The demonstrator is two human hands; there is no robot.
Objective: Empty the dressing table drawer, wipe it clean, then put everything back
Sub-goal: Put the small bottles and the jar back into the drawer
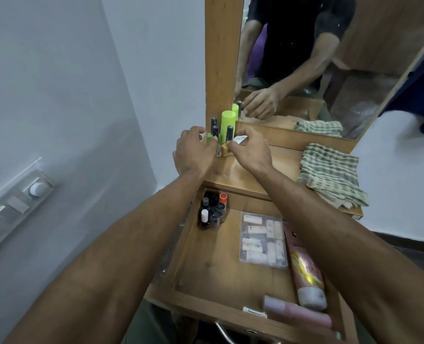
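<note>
At the far left corner of the tabletop [233, 173], the left hand [193, 155] curls among upright tubes [228, 125] while the right hand [249, 150] pinches a small white item [240, 139], so 1 nudge could topple them.

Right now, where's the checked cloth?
In the head view, the checked cloth lies folded on the right end of the dressing table top, below the mirror and behind the open drawer.

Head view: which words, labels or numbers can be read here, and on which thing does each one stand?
No text can be read with certainty.
Pink tube in the drawer: dark letters, too blurred.
White item at the right hand: print too small.
Clear packet: labels on the sachets unreadable.
</note>
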